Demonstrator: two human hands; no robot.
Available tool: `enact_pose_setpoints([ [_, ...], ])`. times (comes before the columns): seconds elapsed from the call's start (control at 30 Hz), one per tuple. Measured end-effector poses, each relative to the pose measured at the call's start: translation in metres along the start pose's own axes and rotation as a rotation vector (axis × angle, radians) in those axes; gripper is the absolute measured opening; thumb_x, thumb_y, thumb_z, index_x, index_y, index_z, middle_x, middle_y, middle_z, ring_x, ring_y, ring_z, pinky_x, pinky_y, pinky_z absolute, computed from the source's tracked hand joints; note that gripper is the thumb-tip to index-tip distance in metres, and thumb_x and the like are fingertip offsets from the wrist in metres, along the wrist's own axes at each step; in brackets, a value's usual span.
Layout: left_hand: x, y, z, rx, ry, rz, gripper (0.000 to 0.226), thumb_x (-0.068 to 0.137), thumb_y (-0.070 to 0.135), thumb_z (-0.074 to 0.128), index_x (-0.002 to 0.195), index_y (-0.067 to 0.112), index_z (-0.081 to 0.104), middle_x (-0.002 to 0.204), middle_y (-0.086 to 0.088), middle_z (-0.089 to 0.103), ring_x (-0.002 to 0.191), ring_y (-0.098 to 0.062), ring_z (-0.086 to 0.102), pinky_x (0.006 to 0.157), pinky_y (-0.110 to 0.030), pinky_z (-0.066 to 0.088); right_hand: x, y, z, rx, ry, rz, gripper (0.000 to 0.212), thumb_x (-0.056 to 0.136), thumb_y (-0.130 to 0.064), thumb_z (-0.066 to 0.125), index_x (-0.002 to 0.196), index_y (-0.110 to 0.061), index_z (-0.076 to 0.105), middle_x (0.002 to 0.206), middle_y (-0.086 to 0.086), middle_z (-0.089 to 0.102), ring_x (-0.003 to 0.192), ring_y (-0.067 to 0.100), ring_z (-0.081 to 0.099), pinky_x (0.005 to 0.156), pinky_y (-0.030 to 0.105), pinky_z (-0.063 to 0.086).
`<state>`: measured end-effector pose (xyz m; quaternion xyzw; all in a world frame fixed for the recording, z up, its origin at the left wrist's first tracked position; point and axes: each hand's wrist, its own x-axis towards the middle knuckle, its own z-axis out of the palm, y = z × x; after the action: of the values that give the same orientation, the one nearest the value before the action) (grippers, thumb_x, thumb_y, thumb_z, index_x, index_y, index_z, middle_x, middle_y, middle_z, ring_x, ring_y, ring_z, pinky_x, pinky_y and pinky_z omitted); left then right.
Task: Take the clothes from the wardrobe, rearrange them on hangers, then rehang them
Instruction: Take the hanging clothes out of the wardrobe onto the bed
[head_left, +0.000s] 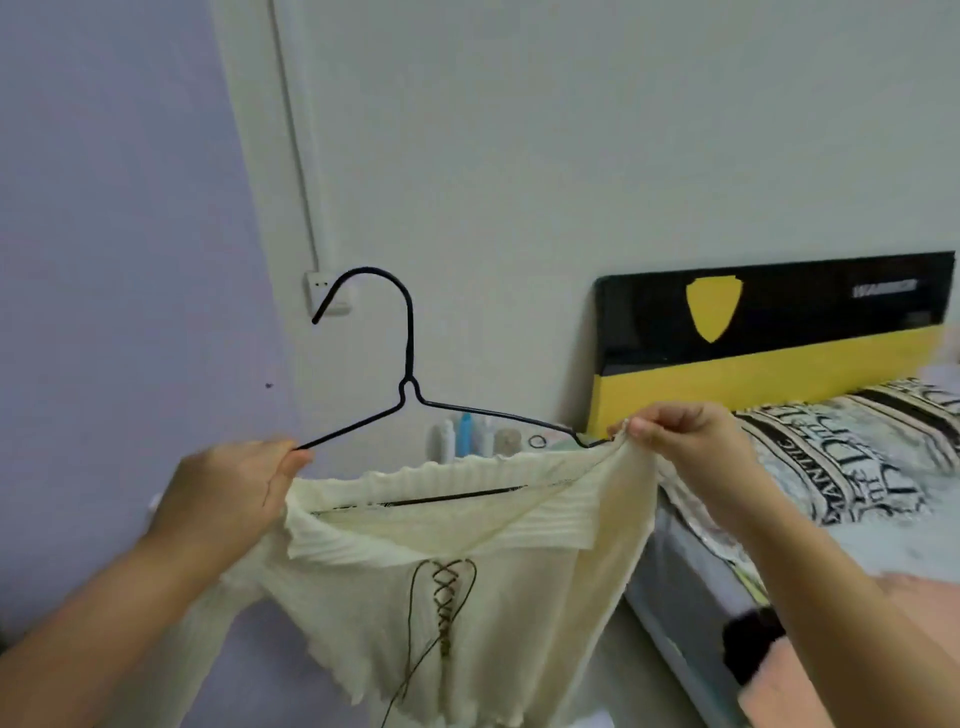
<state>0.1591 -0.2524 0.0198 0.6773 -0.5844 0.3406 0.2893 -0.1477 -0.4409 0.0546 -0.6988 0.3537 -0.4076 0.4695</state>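
While the cream ribbed top (441, 582) hangs in front of the wall beside the bed (831, 499), the left hand (228, 493) pinches its shoulder, the right hand (680, 436) pinches the other, on the black wire hanger (410, 364).

Bedroom: bed (857, 525), headboard (769, 332)

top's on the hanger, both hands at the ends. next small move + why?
Probably seat the shoulders: the right hand pinches the top at the hanger end, the left hand grips the other end, and the neckline sags below both arms.
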Motion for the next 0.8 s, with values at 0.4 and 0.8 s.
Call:
enact_pose_setpoints([
  [0.4, 0.081, 0.218, 0.090, -0.414, -0.062, 0.192, 0.064, 0.095, 0.047, 0.028, 0.055, 0.006, 0.056, 0.040, -0.007, 0.048, 0.032, -0.024, 0.048, 0.040, -0.020, 0.029, -0.067, 0.004, -0.178, -0.483, 0.200, 0.023, 0.032, 0.092, -0.006, 0.050, 0.067, -0.024, 0.059, 0.047, -0.011, 0.049, 0.040, 0.001, 0.040, 0.039, 0.011, 0.028],
  [0.8, 0.114, 0.423, 0.151, -0.660, -0.245, 0.567, 0.066, 0.093, 0.061, 0.015, 0.051, 0.017, 0.040, 0.040, 0.006, 0.035, 0.035, -0.014, 0.037, 0.044, -0.010, 0.014, -0.178, 0.010, -0.373, -0.199, 0.656, 0.348, 0.030, 0.085, 0.009, 0.047, 0.071, -0.017, 0.055, 0.056, 0.010, 0.050, 0.039, 0.015, 0.036, 0.040, 0.016, 0.026],
])
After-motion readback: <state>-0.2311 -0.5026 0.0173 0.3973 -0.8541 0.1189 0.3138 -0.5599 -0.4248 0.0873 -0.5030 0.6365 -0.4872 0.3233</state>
